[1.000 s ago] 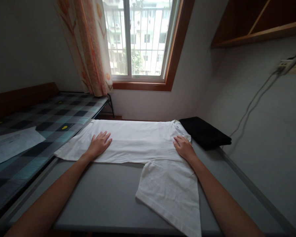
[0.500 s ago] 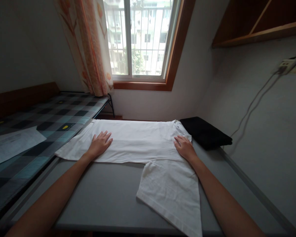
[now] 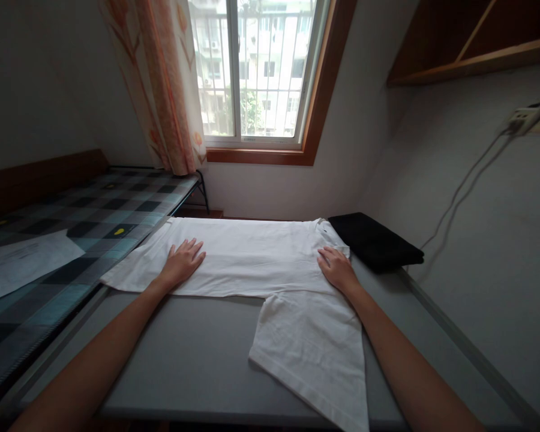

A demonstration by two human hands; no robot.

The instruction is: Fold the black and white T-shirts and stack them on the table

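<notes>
grey table point(image 3: 184, 360), white shirt point(image 3: 252, 246) laid flat across it, one sleeve point(image 3: 312, 342) spread down over the near edge, folded black item point(image 3: 373, 243) just beside the shirt at right, checked mattress point(image 3: 135, 204) alongside at left, white paper point(image 3: 27, 264) lying on it

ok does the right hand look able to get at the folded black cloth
Probably yes: the right hand rests on the white shirt, close to the folded black cloth, and only the shirt's low collar end seems to lie between them.
</notes>
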